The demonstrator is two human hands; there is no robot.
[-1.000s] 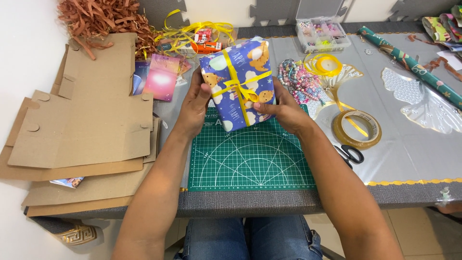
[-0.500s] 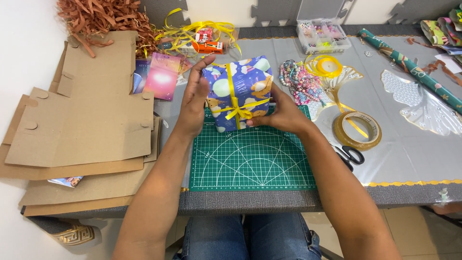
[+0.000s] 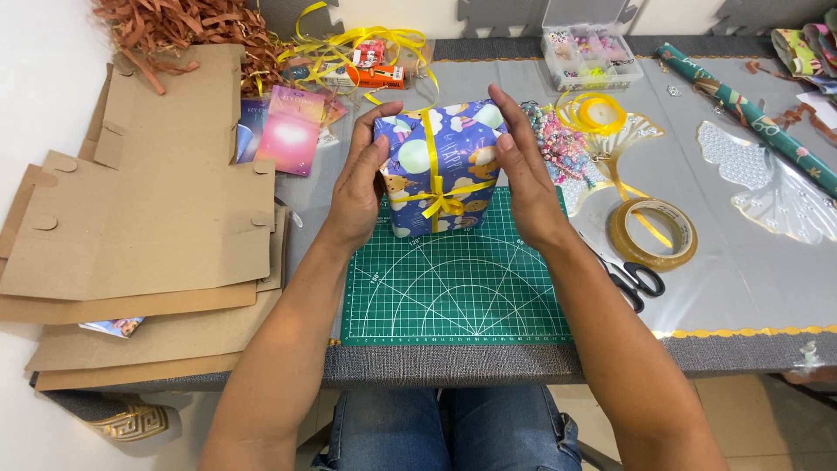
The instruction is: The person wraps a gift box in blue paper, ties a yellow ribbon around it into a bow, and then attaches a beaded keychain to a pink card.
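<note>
Grip: the left hand [image 3: 359,187] and right hand [image 3: 523,179] press flat against opposite sides of a wrapped gift box [image 3: 440,166], fingers straight and pointing away from the person, palms facing each other; the box is clamped between them.
Gift box: blue patterned paper, crossed by a yellow ribbon [image 3: 432,187] knotted on the near face; it stands on the far edge of the green cutting mat [image 3: 453,288].
Nearer than the grip: the mat's bare grid, then the grey table edge [image 3: 453,366] and the person's jeans.
Left of the grip: flat cardboard sheets [image 3: 148,218] stacked well apart from the box; pink cards [image 3: 288,133] lie between them and the left hand.
Right of the grip: a heap of beads [image 3: 558,139] just beside the right hand's fingers, scissors [image 3: 632,277] near the right wrist, a tape roll [image 3: 652,233] further out.
Beyond the grip: loose yellow ribbon [image 3: 357,48], a clear bead organiser [image 3: 588,52], brown paper shred [image 3: 183,30] at the far left corner.
</note>
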